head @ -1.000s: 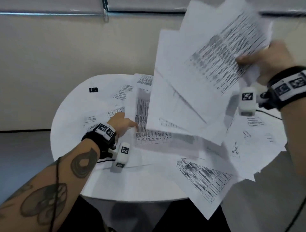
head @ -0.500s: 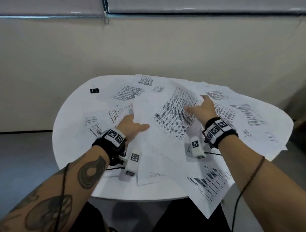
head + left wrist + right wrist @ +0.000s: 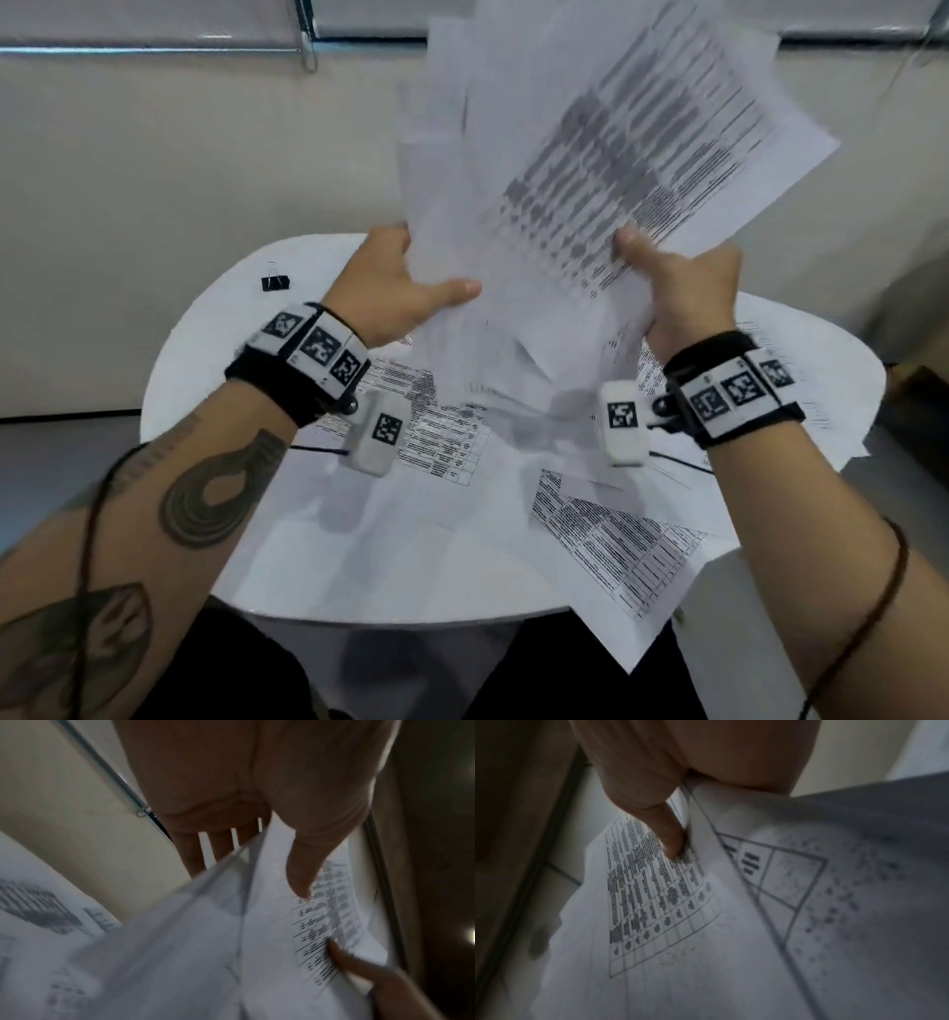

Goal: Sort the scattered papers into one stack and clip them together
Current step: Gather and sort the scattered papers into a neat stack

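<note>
I held a loose sheaf of printed papers (image 3: pixel 606 169) up in the air over the white round worktop (image 3: pixel 205 349), with both hands on its lower edge. My left hand (image 3: pixel 395 288) had its grip closed on the left side of the sheaf, the thumb lying across the front and the fingers behind the sheets; in the left wrist view the thumb (image 3: pixel 303 866) pressed on a printed page (image 3: pixel 323 919) while the fingers (image 3: pixel 195 854) showed past the paper edge behind. My right hand (image 3: pixel 683 288) gripped the right side of the sheaf the same way, with the thumb on the front; the right wrist view showed that thumb (image 3: pixel 667 833) pinned against a sheet printed with a table (image 3: pixel 654 902). The sheets in the sheaf were fanned and uneven, their corners sticking out at different angles, and the print was blurred.

Under my hands more loose sheets (image 3: pixel 441 437) lay scattered on the worktop, overlapping one another, and one printed page (image 3: pixel 626 565) hung over the near right edge. A black binder clip (image 3: pixel 276 281) sat alone on the far left part of the worktop, well apart from the papers and from both hands. Behind the worktop stood a plain pale wall (image 3: pixel 154 164).
</note>
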